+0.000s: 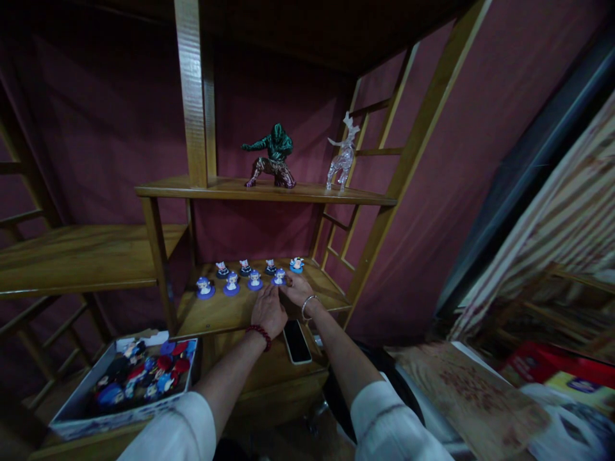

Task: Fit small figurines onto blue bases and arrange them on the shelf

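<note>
Left hand (270, 311) and right hand (296, 291) at one figurine (279, 276); pinching, I can't tell. A nudge could topple the toy (254, 278) beside them.

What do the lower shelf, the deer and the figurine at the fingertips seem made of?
Lower shelf: apparently varnished wood, by its brown, glossy surface. Deer: glass or clear plastic, as it glints and looks see-through. Figurine: probably smooth painted plastic, by its purple and white colouring; too small to confirm.
</note>
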The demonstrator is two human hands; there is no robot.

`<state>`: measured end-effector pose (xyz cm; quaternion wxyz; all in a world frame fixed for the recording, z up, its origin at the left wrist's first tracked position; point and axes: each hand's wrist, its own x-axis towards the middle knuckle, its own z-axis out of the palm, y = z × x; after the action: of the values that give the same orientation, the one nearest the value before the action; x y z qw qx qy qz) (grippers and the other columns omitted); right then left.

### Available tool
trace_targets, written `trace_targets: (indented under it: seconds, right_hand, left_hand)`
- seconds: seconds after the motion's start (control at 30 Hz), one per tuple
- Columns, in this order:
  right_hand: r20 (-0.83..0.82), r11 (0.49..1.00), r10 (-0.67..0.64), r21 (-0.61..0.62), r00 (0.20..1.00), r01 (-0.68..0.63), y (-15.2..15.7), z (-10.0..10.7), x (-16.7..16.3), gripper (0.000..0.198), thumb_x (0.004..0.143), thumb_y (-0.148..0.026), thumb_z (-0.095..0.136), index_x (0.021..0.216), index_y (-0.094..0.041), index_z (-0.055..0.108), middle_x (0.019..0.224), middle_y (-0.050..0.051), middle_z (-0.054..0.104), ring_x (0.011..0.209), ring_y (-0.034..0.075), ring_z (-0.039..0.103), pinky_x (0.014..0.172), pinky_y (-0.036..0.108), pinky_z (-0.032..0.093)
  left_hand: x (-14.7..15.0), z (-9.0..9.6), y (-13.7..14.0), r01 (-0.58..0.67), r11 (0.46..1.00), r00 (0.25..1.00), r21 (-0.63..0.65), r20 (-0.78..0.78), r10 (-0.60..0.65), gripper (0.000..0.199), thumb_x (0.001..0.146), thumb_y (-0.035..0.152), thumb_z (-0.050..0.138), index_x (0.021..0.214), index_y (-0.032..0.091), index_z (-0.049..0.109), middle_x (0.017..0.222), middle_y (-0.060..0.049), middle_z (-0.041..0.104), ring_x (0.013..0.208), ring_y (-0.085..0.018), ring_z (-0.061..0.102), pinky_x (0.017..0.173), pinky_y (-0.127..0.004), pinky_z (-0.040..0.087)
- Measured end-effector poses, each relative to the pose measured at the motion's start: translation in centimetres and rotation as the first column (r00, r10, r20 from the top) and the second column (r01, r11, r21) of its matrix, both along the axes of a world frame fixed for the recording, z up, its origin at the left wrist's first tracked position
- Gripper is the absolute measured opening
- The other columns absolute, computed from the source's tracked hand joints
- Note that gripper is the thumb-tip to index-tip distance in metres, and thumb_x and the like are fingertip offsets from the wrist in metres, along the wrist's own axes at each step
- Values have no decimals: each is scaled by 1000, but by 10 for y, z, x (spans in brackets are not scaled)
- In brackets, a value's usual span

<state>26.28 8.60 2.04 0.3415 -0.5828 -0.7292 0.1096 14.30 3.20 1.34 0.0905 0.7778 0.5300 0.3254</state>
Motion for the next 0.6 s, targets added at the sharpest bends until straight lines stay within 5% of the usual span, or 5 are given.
trace_targets:
  seconds: [0.6]
  right_hand:
    - [-29, 991, 28, -129, 999, -31, 11, 4, 3, 19, 67, -25, 53, 85, -21, 58, 76, -2, 61, 71, 13, 54, 63, 21, 39]
  left_hand:
    - [0, -1, 0, -7, 1000, 1000, 14, -10, 7, 48, 68, 10, 38, 115, 4, 42, 119, -14, 48, 115, -19, 37, 100, -30, 25]
